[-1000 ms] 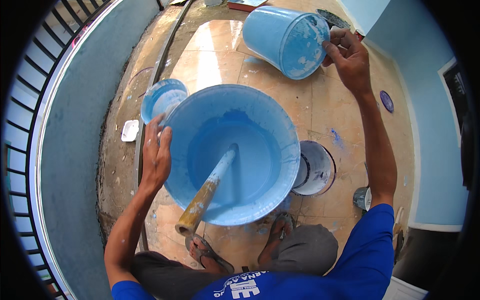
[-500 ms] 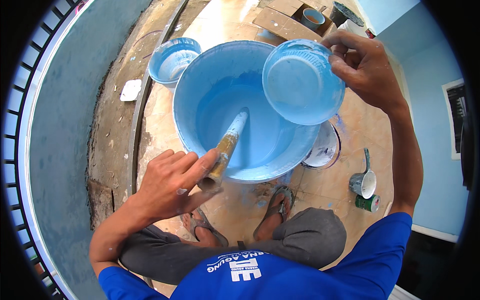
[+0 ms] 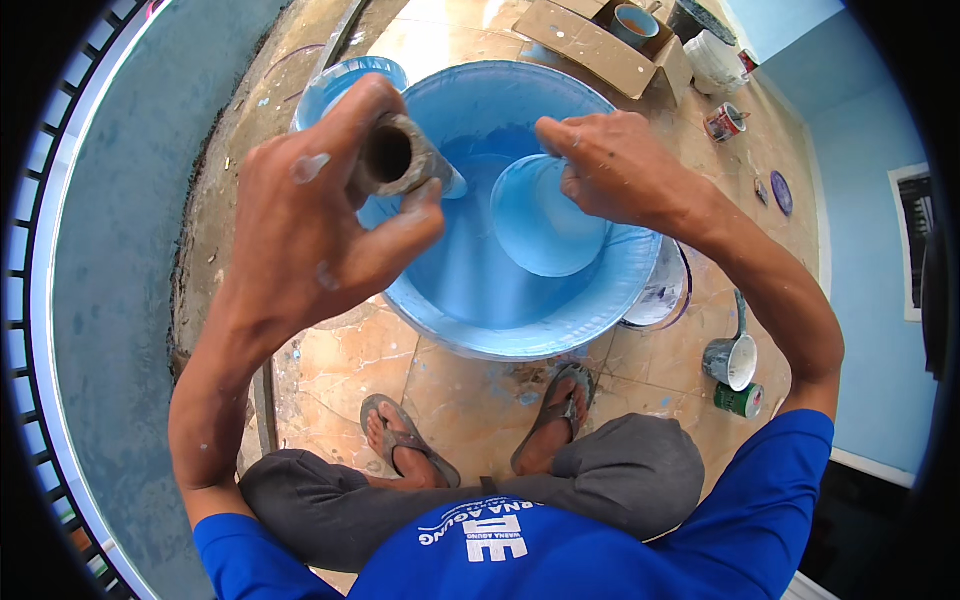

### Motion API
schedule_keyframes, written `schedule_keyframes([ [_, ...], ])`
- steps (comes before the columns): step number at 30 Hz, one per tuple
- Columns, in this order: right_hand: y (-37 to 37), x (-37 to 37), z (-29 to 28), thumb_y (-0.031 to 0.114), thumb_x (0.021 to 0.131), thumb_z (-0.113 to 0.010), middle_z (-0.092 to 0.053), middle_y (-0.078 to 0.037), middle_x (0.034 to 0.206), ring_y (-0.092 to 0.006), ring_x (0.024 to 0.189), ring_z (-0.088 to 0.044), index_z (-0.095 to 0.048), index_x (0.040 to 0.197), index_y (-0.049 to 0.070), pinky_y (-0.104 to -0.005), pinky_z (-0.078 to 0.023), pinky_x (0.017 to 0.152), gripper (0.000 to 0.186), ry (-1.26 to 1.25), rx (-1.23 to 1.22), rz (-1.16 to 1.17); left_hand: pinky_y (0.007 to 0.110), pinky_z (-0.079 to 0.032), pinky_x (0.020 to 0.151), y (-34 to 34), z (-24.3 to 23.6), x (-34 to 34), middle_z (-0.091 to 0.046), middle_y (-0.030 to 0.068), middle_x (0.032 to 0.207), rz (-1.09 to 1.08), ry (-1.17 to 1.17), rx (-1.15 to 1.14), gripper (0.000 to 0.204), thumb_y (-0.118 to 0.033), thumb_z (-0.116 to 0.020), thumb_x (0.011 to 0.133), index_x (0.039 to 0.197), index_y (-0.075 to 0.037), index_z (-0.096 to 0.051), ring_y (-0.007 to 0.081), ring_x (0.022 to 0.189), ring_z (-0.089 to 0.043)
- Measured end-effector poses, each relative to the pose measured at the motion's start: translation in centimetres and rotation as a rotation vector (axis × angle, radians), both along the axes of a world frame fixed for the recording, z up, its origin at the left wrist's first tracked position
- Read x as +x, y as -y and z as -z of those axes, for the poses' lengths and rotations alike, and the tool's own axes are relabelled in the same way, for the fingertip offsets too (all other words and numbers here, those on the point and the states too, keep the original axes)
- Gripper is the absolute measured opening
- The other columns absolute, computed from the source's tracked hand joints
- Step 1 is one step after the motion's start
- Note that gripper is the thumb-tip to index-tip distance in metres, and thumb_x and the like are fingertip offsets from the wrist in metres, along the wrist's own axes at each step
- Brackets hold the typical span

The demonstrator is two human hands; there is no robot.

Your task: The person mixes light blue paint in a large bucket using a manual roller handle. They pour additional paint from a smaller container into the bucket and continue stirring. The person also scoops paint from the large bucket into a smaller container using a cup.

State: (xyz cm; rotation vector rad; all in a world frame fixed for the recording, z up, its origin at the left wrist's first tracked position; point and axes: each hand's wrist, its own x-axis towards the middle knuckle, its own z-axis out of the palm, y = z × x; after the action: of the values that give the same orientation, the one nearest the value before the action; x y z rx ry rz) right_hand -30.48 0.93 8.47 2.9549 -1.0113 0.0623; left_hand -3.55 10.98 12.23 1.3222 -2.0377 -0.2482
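My left hand (image 3: 300, 215) is closed around a thick hollow tube (image 3: 424, 165), whose open end faces up. The tube's lower part is coated in light blue paint and reaches into a large blue basin (image 3: 490, 347). Light blue paint (image 3: 455, 265) lies in the basin. My right hand (image 3: 635, 165) grips the rim of a small blue-coated plastic tub (image 3: 545, 235), which is tilted inside the basin, low over the paint. Whether the tub touches the paint, I cannot tell. Partly hidden behind my left hand, a blue-smeared bucket (image 3: 338, 85) stands beside the basin.
A cardboard box (image 3: 585, 45) holding a small pot (image 3: 636, 24) lies at the far side. To the right are a white container (image 3: 716, 62), a small can (image 3: 725, 122), a purple lid (image 3: 781, 193), a dipper (image 3: 722, 360) and a green can (image 3: 738, 400). My sandalled feet (image 3: 415, 445) are near the basin.
My right hand has lowered the small tub from above the basin's right rim into the basin, tilting it. My left hand has moved up and away from me, bringing the tube more upright.
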Motion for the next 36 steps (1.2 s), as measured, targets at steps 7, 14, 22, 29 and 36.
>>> schedule_keyframes([
  [7,0.7,4.0,6.3,0.004,0.086,-0.065,-0.069,-0.014,0.072,-0.0324,0.071,-0.073,-0.064,0.098,0.001,-0.0412,-0.057,0.059,0.013,-0.24,-0.028,-0.137,0.027,-0.046,0.058,3.0,0.9,0.5,-0.064,0.0042,0.077,-0.038,0.027,-0.04,0.031,-0.015,-0.072,0.078,0.105,-0.004,-0.062,0.0098,0.062,-0.054],
  [14,0.4,6.5,11.8,0.005,0.081,-0.068,-0.066,-0.018,0.073,-0.0301,0.067,-0.073,-0.06,0.092,-0.003,-0.0391,-0.059,0.055,0.016,-0.354,-0.091,-0.381,0.031,-0.052,0.062,4.6,0.0,-0.7,-0.069,0.0126,0.081,-0.163,-0.078,-0.115,0.04,-0.017,-0.078,0.073,0.103,0.005,-0.065,0.017,0.064,-0.063],
  [22,-1.2,8.0,14.4,0.008,0.088,-0.066,-0.074,-0.014,0.084,-0.0294,0.082,-0.076,-0.069,0.102,-0.001,-0.037,-0.062,0.065,0.017,-0.48,0.091,-0.258,0.034,-0.058,0.073,5.8,0.3,-0.4,-0.074,0.0201,0.088,-0.046,-0.206,0.006,0.041,-0.017,-0.076,0.074,0.105,0.008,-0.065,0.0252,0.075,-0.072],
  [29,-1.7,8.0,17.4,0.005,0.085,-0.064,-0.068,-0.024,0.085,-0.0397,0.075,-0.071,-0.064,0.099,-0.004,-0.0476,-0.059,0.065,0.016,-0.403,0.306,-0.163,0.036,-0.06,0.08,6.1,0.2,-0.1,-0.075,0.0223,0.09,-0.011,-0.235,0.062,0.042,-0.019,-0.076,0.076,0.107,0.008,-0.065,0.0291,0.084,-0.076],
  [36,-1.3,7.6,14.0,0.002,0.084,-0.061,-0.071,-0.024,0.089,-0.0427,0.086,-0.071,-0.066,0.107,-0.002,-0.0517,-0.056,0.078,0.024,-0.275,0.513,0.024,0.035,-0.06,0.081,6.6,0.5,0.2,-0.076,0.0222,0.091,-0.013,-0.166,0.095,0.043,-0.021,-0.076,0.078,0.108,0.007,-0.064,0.0286,0.085,-0.077],
])
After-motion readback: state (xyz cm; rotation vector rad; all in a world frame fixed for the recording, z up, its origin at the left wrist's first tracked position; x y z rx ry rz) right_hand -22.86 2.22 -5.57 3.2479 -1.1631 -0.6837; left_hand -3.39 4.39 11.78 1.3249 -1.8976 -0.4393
